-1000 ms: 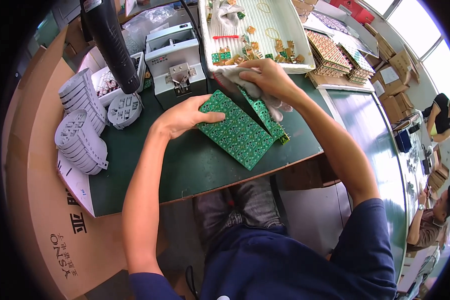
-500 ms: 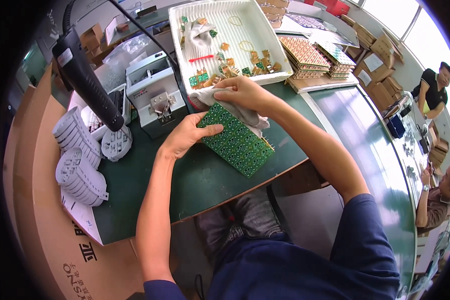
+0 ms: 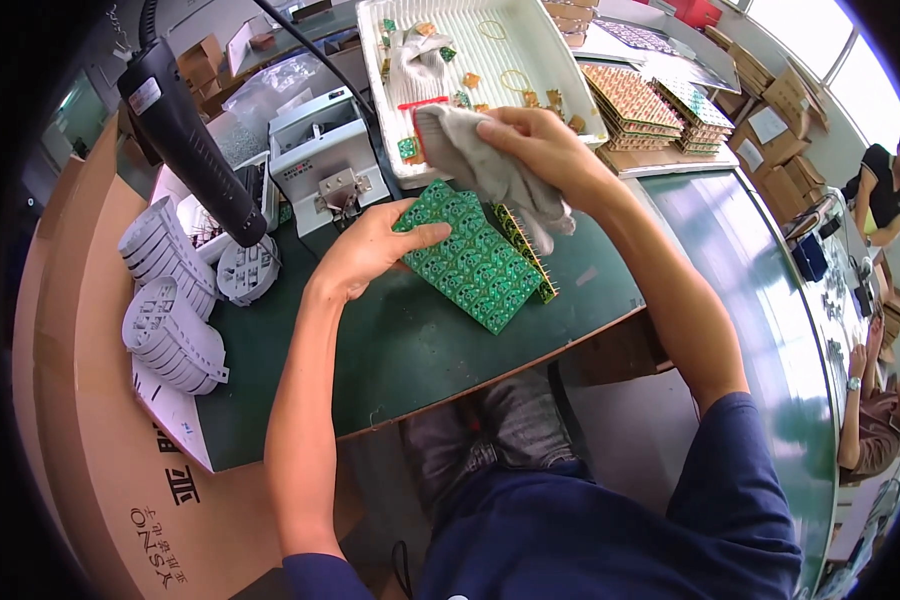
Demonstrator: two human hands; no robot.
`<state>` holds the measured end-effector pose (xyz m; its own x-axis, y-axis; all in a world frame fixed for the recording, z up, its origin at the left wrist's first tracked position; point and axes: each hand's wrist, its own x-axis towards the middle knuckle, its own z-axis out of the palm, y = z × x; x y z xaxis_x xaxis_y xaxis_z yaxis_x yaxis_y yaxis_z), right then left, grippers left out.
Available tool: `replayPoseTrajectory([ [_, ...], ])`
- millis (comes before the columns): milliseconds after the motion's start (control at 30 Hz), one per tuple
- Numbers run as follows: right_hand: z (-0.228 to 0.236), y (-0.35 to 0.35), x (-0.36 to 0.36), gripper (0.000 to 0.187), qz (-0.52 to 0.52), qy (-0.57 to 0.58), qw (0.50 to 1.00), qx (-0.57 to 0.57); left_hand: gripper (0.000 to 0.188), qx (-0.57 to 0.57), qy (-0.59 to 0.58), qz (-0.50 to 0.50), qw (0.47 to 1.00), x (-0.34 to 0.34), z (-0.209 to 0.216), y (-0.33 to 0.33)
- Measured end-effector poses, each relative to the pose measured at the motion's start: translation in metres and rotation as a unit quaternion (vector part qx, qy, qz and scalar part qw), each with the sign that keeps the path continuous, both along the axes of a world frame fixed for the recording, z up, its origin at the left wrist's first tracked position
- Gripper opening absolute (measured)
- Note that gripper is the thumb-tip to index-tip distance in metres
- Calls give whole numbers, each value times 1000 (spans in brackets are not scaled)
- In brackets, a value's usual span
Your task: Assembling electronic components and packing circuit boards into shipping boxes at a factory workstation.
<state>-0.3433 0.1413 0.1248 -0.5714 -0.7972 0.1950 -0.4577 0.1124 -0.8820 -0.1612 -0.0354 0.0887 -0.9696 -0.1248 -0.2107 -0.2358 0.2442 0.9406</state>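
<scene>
My left hand (image 3: 368,248) grips a green circuit board panel (image 3: 470,262) at its left upper corner, thumb on top. The panel is held tilted over the green bench. My right hand (image 3: 548,150) pinches a grey knit work glove (image 3: 470,150) with a red cuff, which hangs above the panel's upper edge. A narrow strip with yellow parts and thin pins (image 3: 526,250) shows along the panel's right edge, partly covered by the glove. Whether it is joined to the panel, I cannot tell.
Ahead stands a white ribbed tray (image 3: 590,120) with small board pieces and another glove (image 3: 415,62). A grey machine (image 3: 328,150), a black hand tool (image 3: 195,150) and grey plastic stacks (image 3: 175,335) occupy the left. Board stacks (image 3: 625,105) lie right; two people sit farther off.
My right hand has lifted the glove up off the panel's upper edge. The pinned strip now shows more beside the panel. My left hand keeps its grip.
</scene>
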Motion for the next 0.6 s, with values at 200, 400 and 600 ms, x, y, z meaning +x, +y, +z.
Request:
replayPoseTrajectory([
  [200, -12, -14, 20, 37, 97, 37, 995, 12, 45, -3, 7, -20, 1000, 2, -2, 7],
  [400, -13, -14, 19, 39, 156, 128, 973, 112, 47, 29, 8, -13, 999, 3, -16, 7],
  [600, -15, -14, 25, 41, 121, 88, 976, 156, 45, -40, 1, 22, 999, 0, -5, 21],
])
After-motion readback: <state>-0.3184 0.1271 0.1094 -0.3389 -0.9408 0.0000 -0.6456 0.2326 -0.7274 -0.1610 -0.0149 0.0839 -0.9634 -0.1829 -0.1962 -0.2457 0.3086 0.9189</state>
